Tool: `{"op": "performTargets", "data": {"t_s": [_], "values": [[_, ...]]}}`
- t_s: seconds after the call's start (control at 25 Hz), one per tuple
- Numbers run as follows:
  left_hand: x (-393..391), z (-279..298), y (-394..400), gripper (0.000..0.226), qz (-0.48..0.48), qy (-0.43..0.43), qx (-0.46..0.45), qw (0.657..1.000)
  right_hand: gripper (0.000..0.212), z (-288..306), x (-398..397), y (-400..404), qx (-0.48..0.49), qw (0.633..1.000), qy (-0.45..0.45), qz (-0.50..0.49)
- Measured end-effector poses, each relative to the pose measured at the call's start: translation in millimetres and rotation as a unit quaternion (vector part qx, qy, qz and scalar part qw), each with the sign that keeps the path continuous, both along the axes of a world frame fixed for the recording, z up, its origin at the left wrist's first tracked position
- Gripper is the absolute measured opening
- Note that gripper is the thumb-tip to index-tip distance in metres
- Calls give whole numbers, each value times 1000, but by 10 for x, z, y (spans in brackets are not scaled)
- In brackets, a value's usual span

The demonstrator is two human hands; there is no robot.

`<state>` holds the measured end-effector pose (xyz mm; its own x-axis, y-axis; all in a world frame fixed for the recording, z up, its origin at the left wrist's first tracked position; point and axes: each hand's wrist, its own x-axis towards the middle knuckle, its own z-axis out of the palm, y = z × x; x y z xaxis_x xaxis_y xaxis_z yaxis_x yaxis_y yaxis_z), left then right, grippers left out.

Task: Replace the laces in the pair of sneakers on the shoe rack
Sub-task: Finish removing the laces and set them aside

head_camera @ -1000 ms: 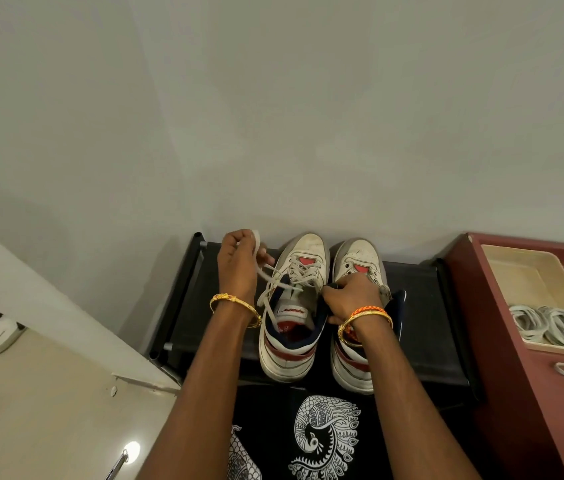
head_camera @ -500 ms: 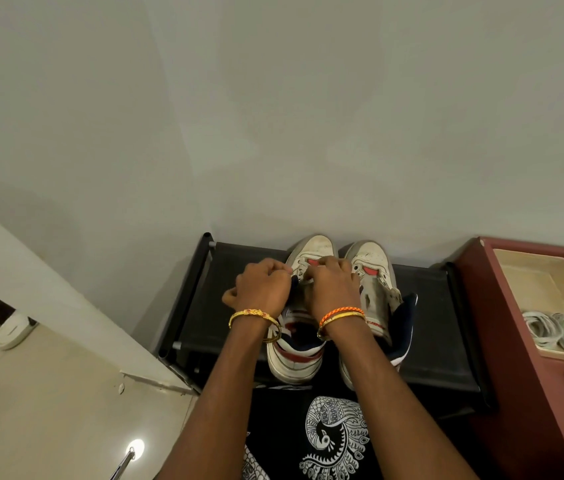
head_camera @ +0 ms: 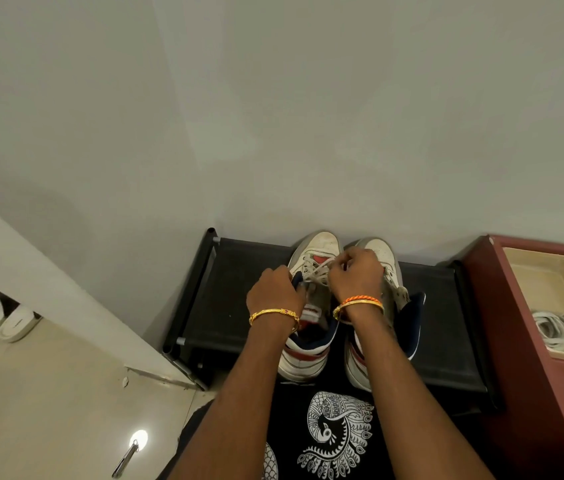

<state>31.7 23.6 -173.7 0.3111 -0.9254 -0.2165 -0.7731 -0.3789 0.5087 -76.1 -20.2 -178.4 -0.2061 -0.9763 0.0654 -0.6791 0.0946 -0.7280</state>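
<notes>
On the black shoe rack (head_camera: 239, 271), both hands' fingers (head_camera: 349, 261) pinching left sneaker (head_camera: 315, 251) lace (head_camera: 318, 268), no legible branding

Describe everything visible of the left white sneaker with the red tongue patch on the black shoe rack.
The white leather-look sneaker with red and navy trim stands upright on the black shoe rack, toe to the wall, beside its twin. Its scuffed toe cap, red tongue patch and navy collar show. A worn off-white lace is part threaded. The left hand holds the sneaker's side; the right hand pinches the lace.
</notes>
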Motion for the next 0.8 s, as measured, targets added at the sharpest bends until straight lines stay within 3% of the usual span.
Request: {"op": "performTargets", "data": {"t_s": [0.16,0.28,0.4,0.48,0.56,0.64,0.72,0.8], "values": [[-8,-28,-24,32,14,-34,10,999,11,84,-69,-14,42,989,-132,-58],[-16,-25,-14,35,21,-61,30,997,21,112,-62,-25,62,984,-168,10],[4,-38,-9,35,30,5,68,997,25,91,7,6,109,983,17,143],[19,-52,-4,35,41,47,83,995,27,70,42,27,132,958,151,205],[32,-56,8,36,45,44,77,995,19,75,54,33,132,949,171,231],[39,-55,14,38,44,20,71,996,8,134,-10,29,106,966,97,215],[37,-52,11,39,42,2,76,996,8,253,-129,27,85,982,-53,162],[27,-58,5,40,37,-3,85,996,8,357,-246,0,68,969,-215,103]]}}
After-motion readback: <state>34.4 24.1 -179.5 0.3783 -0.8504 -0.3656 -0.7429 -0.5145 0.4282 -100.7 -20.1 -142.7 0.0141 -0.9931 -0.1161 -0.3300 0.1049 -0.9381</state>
